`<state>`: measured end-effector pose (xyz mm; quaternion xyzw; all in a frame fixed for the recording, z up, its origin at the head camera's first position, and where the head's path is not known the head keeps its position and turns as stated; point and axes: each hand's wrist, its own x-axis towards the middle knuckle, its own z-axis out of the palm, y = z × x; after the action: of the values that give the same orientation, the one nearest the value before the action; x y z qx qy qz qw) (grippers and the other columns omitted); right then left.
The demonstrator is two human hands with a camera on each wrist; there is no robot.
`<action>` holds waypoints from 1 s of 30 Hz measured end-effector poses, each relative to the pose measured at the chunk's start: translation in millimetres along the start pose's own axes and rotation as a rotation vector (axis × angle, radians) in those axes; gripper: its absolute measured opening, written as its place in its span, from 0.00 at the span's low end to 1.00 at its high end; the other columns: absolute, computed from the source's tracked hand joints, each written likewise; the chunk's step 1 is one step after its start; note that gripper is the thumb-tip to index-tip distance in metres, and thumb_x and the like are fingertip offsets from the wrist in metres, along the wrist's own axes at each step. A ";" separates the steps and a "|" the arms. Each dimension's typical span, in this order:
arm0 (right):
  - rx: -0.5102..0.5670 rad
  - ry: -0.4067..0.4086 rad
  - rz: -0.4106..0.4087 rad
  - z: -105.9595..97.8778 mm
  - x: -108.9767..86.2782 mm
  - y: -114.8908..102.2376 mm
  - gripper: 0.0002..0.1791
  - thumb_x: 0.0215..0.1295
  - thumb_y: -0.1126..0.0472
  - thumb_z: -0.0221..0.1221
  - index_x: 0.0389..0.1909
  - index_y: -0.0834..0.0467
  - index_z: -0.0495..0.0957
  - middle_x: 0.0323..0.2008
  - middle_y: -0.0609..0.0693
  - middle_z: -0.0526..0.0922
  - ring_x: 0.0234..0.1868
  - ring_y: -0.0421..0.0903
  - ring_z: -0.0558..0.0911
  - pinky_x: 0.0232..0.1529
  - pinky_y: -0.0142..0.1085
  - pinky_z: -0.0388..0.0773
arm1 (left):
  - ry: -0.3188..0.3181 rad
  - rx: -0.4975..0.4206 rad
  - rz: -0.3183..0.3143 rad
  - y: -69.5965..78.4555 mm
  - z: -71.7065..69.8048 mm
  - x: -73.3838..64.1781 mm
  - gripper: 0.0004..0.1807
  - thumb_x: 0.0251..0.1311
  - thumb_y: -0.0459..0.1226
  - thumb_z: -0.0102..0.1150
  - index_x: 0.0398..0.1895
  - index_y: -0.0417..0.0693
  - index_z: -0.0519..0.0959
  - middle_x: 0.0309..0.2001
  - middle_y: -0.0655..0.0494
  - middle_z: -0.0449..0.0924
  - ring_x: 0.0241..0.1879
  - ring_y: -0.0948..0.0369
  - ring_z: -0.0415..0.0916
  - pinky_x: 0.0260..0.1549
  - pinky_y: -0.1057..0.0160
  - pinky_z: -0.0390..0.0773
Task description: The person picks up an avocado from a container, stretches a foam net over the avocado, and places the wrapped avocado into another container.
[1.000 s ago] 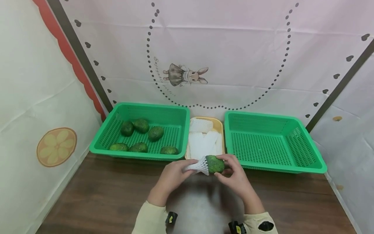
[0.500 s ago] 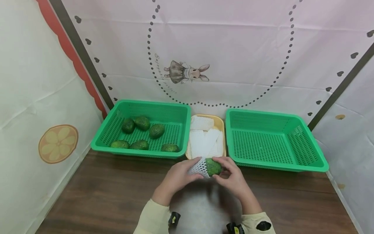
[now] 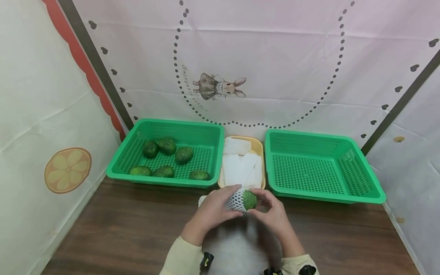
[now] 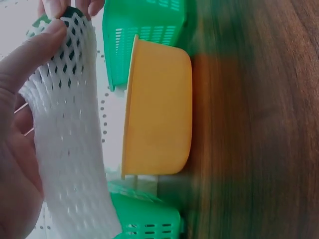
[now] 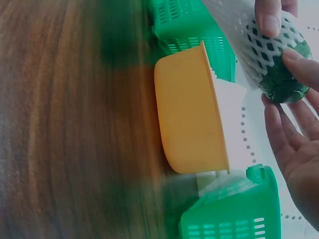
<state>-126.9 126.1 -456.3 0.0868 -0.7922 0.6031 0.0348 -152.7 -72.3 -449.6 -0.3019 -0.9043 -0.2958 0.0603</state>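
Crosswise ran the white foam-mesh sleeve, left hand gripping it, right hand holding the rounded green fruit protruding rightward.

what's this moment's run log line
left hand: grips net over avocado | right hand: holds avocado's bare end | left basket: six avocados

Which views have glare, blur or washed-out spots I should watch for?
Head: pale sheen low in frame on the wooden table, held avocado readable; left wrist: foam net washed out toward its lower end; right wrist: wooden table smeary and soft, apparently reflecting the orange tub.
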 end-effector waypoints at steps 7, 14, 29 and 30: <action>0.123 0.009 -0.061 9.1 -3.4 7.1 0.30 0.42 0.78 0.67 0.51 0.65 0.74 0.52 0.59 0.71 0.48 0.49 0.77 0.42 0.39 0.78 | 0.030 0.131 0.056 2.7 6.2 0.3 0.40 0.43 0.51 0.71 0.61 0.50 0.69 0.55 0.57 0.74 0.54 0.61 0.71 0.49 0.54 0.70; 0.218 0.095 0.019 11.9 -10.9 11.1 0.27 0.48 0.74 0.67 0.52 0.66 0.72 0.51 0.59 0.71 0.49 0.42 0.76 0.43 0.35 0.78 | 0.063 0.122 0.036 4.3 7.4 -2.5 0.41 0.42 0.50 0.71 0.62 0.52 0.68 0.56 0.57 0.74 0.54 0.61 0.70 0.49 0.54 0.69; 0.219 0.168 0.010 21.8 -14.0 15.4 0.25 0.43 0.72 0.70 0.47 0.67 0.77 0.44 0.58 0.73 0.45 0.44 0.79 0.43 0.39 0.78 | 0.055 0.168 0.073 5.5 18.0 0.5 0.39 0.41 0.48 0.72 0.60 0.51 0.70 0.54 0.56 0.74 0.53 0.60 0.71 0.48 0.54 0.71; 0.215 0.171 0.017 22.5 -14.4 15.6 0.25 0.43 0.72 0.70 0.47 0.66 0.77 0.44 0.58 0.73 0.45 0.44 0.79 0.43 0.38 0.78 | 0.056 0.169 0.076 6.2 19.2 0.6 0.39 0.41 0.48 0.73 0.60 0.50 0.70 0.54 0.56 0.74 0.53 0.60 0.71 0.49 0.54 0.71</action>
<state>-114.5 109.8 -479.5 0.0315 -0.7177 0.6901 0.0875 -148.1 -57.0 -462.1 -0.3216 -0.9118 -0.2244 0.1220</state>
